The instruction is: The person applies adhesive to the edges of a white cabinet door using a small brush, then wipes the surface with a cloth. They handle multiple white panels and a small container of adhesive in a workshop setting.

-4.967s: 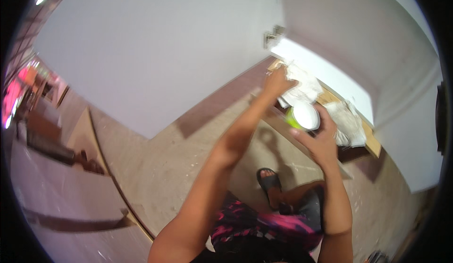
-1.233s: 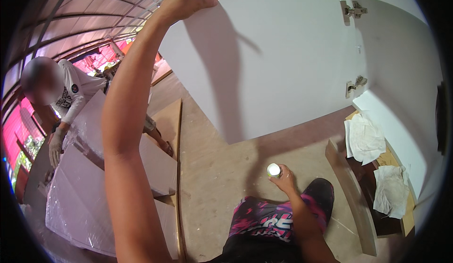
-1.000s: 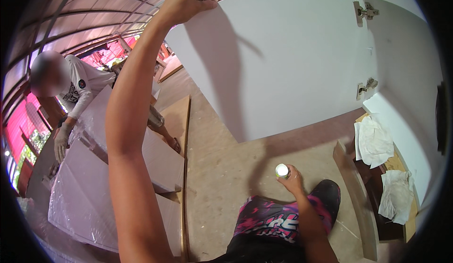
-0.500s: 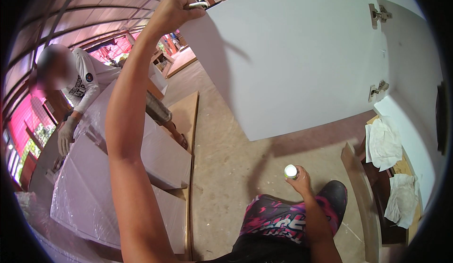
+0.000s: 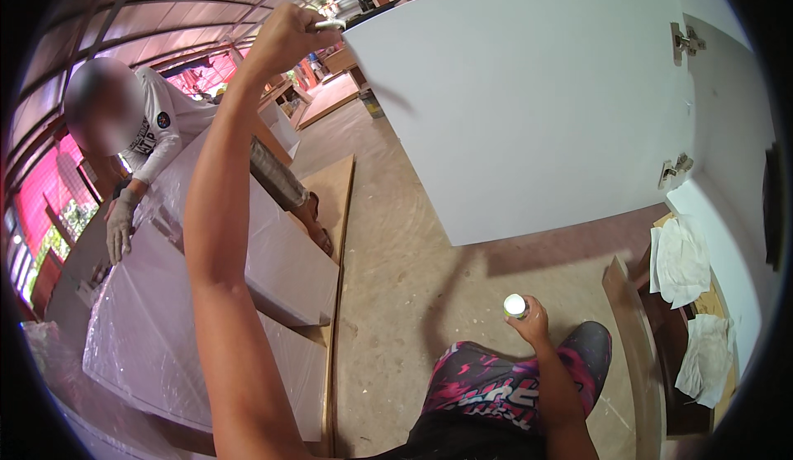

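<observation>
A white cabinet door [image 5: 537, 113] stands swung out on two metal hinges [image 5: 684, 41]. At its far upper left corner is my left hand [image 5: 285, 40], raised high with the fingers closed on a small slim white object [image 5: 330, 25]. That object reaches the door's edge; its kind is hard to make out. Low over the floor, above my lap, my right hand [image 5: 533, 321] wraps round a small round container [image 5: 515, 305] with a white top or white contents.
Plastic-wrapped white panels [image 5: 157, 328] lie to the left, where a gloved co-worker [image 5: 157, 130] leans over them. A wooden board [image 5: 334, 204] runs along the floor. Two white cloths [image 5: 680, 260] hang on the cabinet base at right, by a wooden plank [image 5: 632, 344].
The view has shifted slightly, moving the door right in the picture. My left hand appears a little lower, still by the door's corner. The co-worker's gloved hand has moved slightly.
</observation>
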The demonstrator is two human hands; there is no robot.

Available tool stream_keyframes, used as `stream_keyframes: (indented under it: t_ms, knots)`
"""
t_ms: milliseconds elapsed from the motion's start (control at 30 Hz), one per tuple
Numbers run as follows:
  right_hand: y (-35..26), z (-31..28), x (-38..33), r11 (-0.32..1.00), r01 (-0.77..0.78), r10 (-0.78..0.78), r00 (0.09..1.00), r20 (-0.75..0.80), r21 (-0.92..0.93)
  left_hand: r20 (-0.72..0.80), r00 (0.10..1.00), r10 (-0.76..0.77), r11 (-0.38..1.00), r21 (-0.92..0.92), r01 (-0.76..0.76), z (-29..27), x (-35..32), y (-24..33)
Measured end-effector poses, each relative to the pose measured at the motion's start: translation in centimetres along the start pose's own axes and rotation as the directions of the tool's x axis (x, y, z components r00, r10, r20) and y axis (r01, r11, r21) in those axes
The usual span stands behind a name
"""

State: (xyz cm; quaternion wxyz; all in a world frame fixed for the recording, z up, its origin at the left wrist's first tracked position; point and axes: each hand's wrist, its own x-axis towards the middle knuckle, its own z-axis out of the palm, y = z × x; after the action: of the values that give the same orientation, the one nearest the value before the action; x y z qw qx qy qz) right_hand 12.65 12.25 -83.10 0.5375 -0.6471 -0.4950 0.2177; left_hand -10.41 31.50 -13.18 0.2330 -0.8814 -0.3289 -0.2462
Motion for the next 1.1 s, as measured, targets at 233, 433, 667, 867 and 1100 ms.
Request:
stream_keyframes:
  t_ms: [233, 433, 667, 867, 1100]
  knots:
    - [0.9, 1.0, -0.3, 0.989, 0.145, -0.145, 0.989, 0.012, -0.019, -0.147, 0.989, -0.022, 0.931, -0.364, -0.034, 2.7, -9.4, -5.9]
    - [1.7, 0.7, 0.5, 0.999, -0.039, 0.04, 0.994, 0.1, -0.013, -0.024, 0.776, -0.63, 0.557, -0.71, 0.43, 15.0, -26.4, -1.9]
    - [2.2, 1.4, 0.8, 0.999, -0.047, 0.046, 0.989, 0.141, 0.004, 0.542, 0.353, -0.763, -0.228, -0.736, 0.637, 28.9, -49.7, 9.7]
    - [0.9, 0.8, 0.3, 0.992, -0.121, 0.114, 0.981, 0.157, 0.038, 0.754, 0.247, -0.608, -0.511, -0.61, 0.605, 29.8, -55.0, 15.7]
    - [1.9, 0.6, 0.5, 0.996, -0.09, 0.086, 0.985, 0.147, 0.022, 0.721, 0.39, -0.573, -0.448, -0.674, 0.587, 30.2, -52.2, 15.8]
